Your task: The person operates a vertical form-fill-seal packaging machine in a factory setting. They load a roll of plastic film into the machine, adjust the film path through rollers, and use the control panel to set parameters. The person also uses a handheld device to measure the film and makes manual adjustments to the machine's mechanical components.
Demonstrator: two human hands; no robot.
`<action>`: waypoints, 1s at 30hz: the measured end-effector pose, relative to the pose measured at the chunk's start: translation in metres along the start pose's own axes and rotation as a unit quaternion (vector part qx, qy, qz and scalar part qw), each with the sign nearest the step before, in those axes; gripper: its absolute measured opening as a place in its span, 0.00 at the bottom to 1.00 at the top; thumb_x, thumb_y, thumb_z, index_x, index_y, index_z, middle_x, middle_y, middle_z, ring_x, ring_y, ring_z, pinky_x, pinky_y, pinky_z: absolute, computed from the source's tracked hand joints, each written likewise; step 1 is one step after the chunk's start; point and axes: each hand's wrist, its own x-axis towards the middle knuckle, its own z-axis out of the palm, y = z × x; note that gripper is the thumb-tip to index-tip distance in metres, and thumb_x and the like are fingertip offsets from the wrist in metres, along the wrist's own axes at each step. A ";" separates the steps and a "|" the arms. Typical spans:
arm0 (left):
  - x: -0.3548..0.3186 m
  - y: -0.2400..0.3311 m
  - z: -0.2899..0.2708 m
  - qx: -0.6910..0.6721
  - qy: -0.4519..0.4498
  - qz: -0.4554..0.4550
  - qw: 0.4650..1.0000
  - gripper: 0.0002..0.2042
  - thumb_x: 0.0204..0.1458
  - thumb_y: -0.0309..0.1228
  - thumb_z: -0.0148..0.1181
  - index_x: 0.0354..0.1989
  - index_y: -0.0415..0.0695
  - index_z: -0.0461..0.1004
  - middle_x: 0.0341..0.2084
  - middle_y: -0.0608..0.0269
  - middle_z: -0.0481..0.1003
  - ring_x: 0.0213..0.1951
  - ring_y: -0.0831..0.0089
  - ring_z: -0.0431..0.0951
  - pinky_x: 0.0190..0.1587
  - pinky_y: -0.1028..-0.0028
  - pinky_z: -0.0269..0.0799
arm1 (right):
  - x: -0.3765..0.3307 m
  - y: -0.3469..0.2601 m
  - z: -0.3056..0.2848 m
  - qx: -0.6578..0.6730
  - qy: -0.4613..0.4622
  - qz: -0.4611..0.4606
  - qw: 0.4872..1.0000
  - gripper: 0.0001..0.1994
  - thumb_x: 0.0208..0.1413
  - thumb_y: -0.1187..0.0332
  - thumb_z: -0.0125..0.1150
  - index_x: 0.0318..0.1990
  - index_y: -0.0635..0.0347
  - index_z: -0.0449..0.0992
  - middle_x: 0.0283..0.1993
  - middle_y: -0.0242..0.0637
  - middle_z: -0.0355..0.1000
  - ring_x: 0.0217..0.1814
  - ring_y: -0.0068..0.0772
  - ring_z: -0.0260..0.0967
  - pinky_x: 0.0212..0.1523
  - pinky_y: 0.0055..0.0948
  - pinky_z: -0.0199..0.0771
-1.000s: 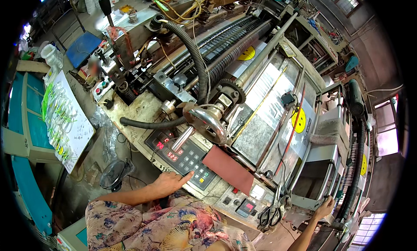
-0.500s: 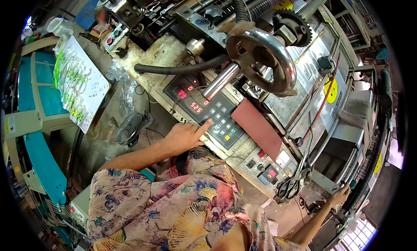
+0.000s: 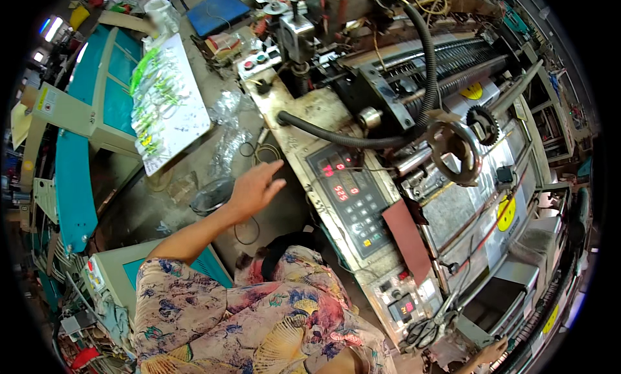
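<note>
My left hand (image 3: 257, 188) is raised in the air left of the machine's control panel (image 3: 352, 209), touching nothing. Its index finger points out and the thumb stands apart. The dark panel has red lit digits and rows of keys. At the lower right my right hand (image 3: 493, 350) is by the machine's front rail, its fingers curled; what they hold, if anything, cannot be made out. Black-handled scissors (image 3: 424, 334) lie on the machine's near corner, left of that hand. A reddish-brown strip (image 3: 409, 241) lies beside the panel.
A metal handwheel (image 3: 467, 180) and a toothed gear (image 3: 482, 125) stick up beyond the panel. A ribbed black hose (image 3: 343, 139) crosses the machine bed. At left, a white board (image 3: 187, 118) carries many green-and-clear pieces, next to a teal-and-beige machine (image 3: 76, 193). Clear plastic (image 3: 226, 125) lies behind my left hand.
My left hand has come off the panel keys and moved left, away from the machine. The view has shifted, and my right hand now shows lower, near the bottom edge.
</note>
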 end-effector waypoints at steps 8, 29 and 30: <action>0.103 -0.112 -0.065 0.043 0.164 -0.041 0.985 0.14 0.55 0.30 0.57 0.50 0.43 0.74 0.32 0.53 0.70 0.37 0.53 0.72 0.40 0.58 0.68 | -0.092 -0.139 -0.095 0.107 0.082 0.015 0.991 0.18 0.58 0.59 0.61 0.40 0.69 0.80 0.40 0.47 0.78 0.38 0.45 0.74 0.41 0.41 0.74; 0.351 -0.278 -0.049 0.227 -0.146 0.277 0.922 0.19 0.44 0.29 0.57 0.47 0.41 0.74 0.50 0.49 0.73 0.52 0.51 0.70 0.59 0.51 0.58 | -0.467 -0.114 -0.158 0.114 0.003 0.384 0.916 0.21 0.59 0.52 0.55 0.42 0.63 0.80 0.31 0.39 0.75 0.29 0.33 0.70 0.31 0.34 0.70; 0.352 -0.289 -0.043 0.225 -0.146 0.277 0.923 0.16 0.44 0.29 0.57 0.44 0.41 0.75 0.48 0.49 0.74 0.52 0.52 0.71 0.59 0.51 0.59 | -0.484 -0.102 -0.166 0.106 -0.002 0.397 0.912 0.21 0.59 0.51 0.55 0.43 0.62 0.80 0.31 0.39 0.75 0.29 0.33 0.69 0.32 0.34 0.70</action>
